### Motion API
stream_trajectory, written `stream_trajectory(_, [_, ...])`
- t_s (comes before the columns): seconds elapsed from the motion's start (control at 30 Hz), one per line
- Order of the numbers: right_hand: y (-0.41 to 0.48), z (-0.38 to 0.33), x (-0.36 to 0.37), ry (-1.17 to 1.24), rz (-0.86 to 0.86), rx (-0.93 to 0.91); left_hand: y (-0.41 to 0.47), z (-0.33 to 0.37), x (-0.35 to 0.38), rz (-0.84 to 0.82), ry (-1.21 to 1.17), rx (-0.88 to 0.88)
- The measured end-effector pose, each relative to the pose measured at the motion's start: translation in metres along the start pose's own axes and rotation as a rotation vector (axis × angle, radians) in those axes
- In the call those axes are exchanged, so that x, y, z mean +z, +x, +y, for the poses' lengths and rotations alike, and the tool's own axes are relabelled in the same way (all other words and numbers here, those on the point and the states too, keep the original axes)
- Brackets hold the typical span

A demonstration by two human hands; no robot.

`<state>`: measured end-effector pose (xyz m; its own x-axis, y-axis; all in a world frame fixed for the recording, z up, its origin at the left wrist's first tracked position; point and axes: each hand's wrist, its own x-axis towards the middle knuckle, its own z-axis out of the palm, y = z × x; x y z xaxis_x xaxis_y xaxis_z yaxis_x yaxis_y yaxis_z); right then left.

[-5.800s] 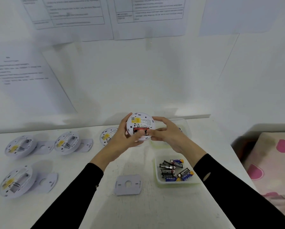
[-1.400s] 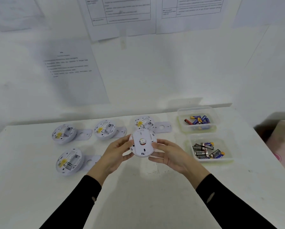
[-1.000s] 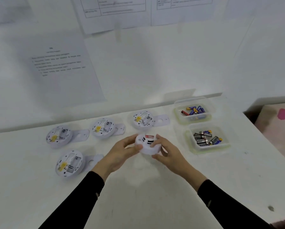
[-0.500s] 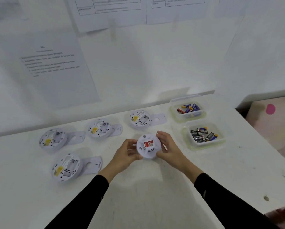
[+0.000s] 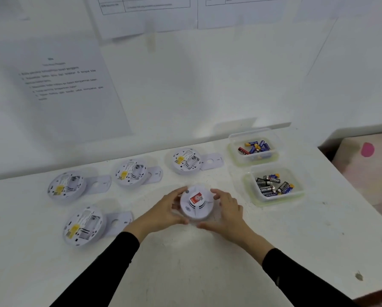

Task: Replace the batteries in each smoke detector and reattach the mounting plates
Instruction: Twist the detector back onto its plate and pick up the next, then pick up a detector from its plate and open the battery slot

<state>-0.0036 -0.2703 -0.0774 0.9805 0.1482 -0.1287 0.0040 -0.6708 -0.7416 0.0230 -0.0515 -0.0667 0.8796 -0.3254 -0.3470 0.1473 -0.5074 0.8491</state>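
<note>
printed sheets [image 5: 59, 85] on wall [image 5: 207, 85]; pink-dot cloth [image 5: 367, 156] at rt.

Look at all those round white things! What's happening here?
A person's left hand and right hand hold one closed smoke detector, face up, at the table. Four open detectors lie backs up, with mounting plates next to them. Two tubs hold batteries for swapping.

A plain work station: printed instruction sheets [image 5: 61, 85] taped to a white wall, white counter [image 5: 207, 262], tubs of sorted batteries [image 5: 272, 185].
</note>
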Motion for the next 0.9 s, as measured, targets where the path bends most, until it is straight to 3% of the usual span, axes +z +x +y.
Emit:
stream_trajectory(0.2, [0.027, 0.001, -0.019, 0.015, -0.154, -0.141, -0.010, -0.015, 0.015, 0.257, 0.044, 0.036])
stream_trajectory(0.4, [0.041, 0.000, -0.024, -0.016, -0.158, -0.175, -0.013, -0.020, 0.035, 0.468, 0.028, 0.105])
stream_trajectory(0.73, [0.038, 0.005, -0.026, -0.038, -0.213, -0.175, -0.010, -0.020, 0.034, 0.448, 0.033, 0.094])
stream_trajectory(0.8, [0.035, 0.002, -0.026, -0.031, -0.186, -0.187, -0.012, -0.020, 0.030, 0.440, 0.019, 0.096])
stream_trajectory(0.9, [0.027, -0.011, -0.020, 0.038, 0.056, -0.321, -0.025, -0.021, 0.014, 0.531, 0.018, 0.144])
